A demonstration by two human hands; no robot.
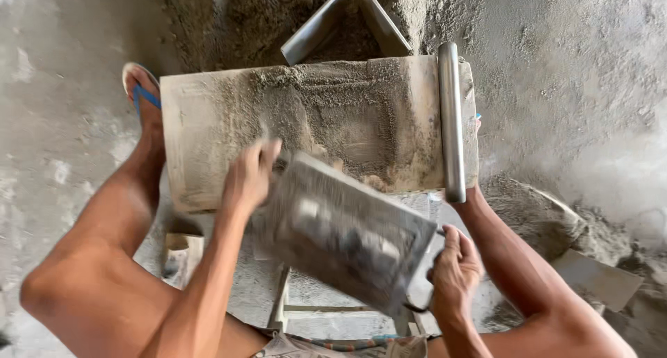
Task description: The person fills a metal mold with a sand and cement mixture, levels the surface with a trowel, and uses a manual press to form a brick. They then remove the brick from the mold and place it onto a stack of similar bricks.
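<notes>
Mould (pixel 347 236) gripped by both hands (pixel 250 177) (pixel 455 271) above sandy board (pixel 208 121), metal pipe (pixel 451 121) beside.

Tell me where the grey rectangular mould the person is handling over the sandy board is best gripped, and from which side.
Probably by its two short ends, one hand from each side. The mould is long, flat and tilted, blurred in motion. The left hand grips its upper-left end and the right hand its lower-right end near a small handle, above the sand-covered board.
</notes>
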